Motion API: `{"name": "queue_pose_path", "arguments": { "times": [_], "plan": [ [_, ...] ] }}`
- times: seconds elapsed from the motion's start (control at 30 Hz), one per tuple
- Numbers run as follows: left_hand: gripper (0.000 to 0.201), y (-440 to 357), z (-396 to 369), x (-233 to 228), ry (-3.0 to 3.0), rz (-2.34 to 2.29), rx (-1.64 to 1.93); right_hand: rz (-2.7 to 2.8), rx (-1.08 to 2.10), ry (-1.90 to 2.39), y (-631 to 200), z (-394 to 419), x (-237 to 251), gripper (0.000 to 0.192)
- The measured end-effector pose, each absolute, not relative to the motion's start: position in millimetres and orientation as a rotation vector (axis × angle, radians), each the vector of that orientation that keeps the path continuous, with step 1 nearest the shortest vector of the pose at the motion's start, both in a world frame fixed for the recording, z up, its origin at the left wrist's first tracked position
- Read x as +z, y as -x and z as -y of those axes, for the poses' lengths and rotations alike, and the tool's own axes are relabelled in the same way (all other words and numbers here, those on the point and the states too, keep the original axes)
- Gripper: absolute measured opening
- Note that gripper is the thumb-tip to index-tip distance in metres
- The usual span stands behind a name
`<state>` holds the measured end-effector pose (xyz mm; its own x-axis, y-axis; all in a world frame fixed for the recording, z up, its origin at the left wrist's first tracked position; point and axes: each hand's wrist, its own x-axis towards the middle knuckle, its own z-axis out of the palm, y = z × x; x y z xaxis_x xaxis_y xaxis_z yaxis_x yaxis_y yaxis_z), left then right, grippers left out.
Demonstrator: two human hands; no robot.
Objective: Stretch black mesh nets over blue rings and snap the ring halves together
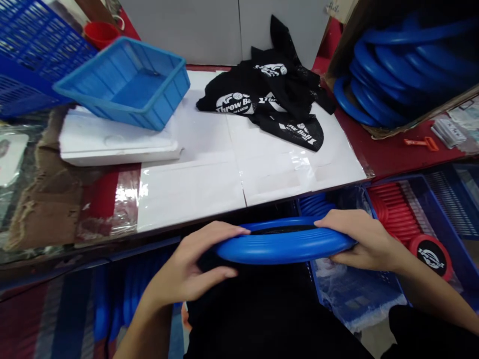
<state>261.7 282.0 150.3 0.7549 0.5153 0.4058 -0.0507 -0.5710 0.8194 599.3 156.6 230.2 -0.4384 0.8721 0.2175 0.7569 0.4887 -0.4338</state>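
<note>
Blue plastic ring (pixel 284 247) sits low before the surface (pixel 262 169), gripped at opposite rims by the left hand (pixel 190 267) and right hand (pixel 361 239), black mesh stretched inside. Seating the mesh seems underway; next calls for working fingers around the rim.

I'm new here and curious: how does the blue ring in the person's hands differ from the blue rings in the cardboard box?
The held blue ring lies nearly flat, gripped at either side by the left hand and right hand; the boxed rings stand on edge, untouched. The held ring has dark material across its middle; the boxed rings look open. It is single; they are stacked together. Both are the same blue.
</note>
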Motion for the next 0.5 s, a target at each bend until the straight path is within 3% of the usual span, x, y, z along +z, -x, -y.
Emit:
{"name": "queue_pose_path", "arguments": {
  "times": [0.17, 0.37, 0.5],
  "plan": [
    [0.040, -305, -263, 171, -2.312, -0.284, 0.813, 2.462, 0.239, 1.295, -575, -166, 234, 0.033],
    [0.031, -289, -269, 167, -2.170, -0.308, 0.924, 2.412, 0.335, 1.303, -589, -165, 246, 0.043],
    [0.036, -278, -267, 167, -2.213, -0.380, 0.861, 2.406, 0.348, 1.287, -589, -163, 241, 0.048]
  ]
}}
